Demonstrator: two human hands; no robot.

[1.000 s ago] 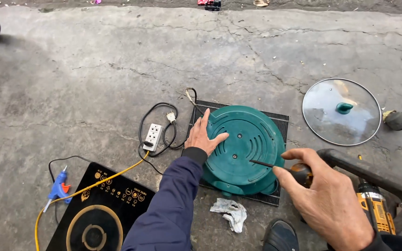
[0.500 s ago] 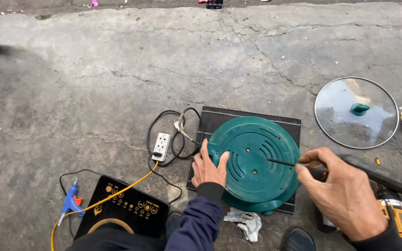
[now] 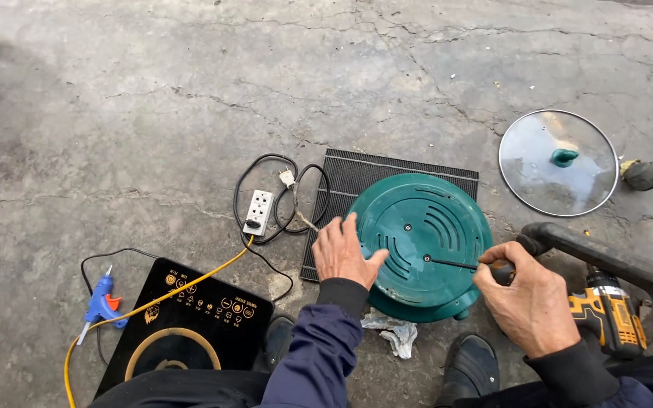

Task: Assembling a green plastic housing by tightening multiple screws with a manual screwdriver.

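Observation:
A round green appliance [image 3: 417,227] lies upside down on a black ribbed mat [image 3: 372,170] on the concrete. My left hand [image 3: 345,253] rests flat on its left edge, fingers spread. Closed around the handle of a screwdriver [image 3: 462,265], my right hand [image 3: 527,298] sets the tip against a screw hole on the green base.
A glass lid with a green knob [image 3: 557,162] lies at the right. A yellow cordless drill [image 3: 606,313] sits by a black frame [image 3: 614,261]. A white power strip [image 3: 258,211], black induction cooker [image 3: 190,321], blue glue gun [image 3: 102,306] and crumpled rag [image 3: 398,332] lie nearby.
The view has shifted, so everything sits more to the right and higher. My left hand slid lower on the green base; the screwdriver tip stays on it.

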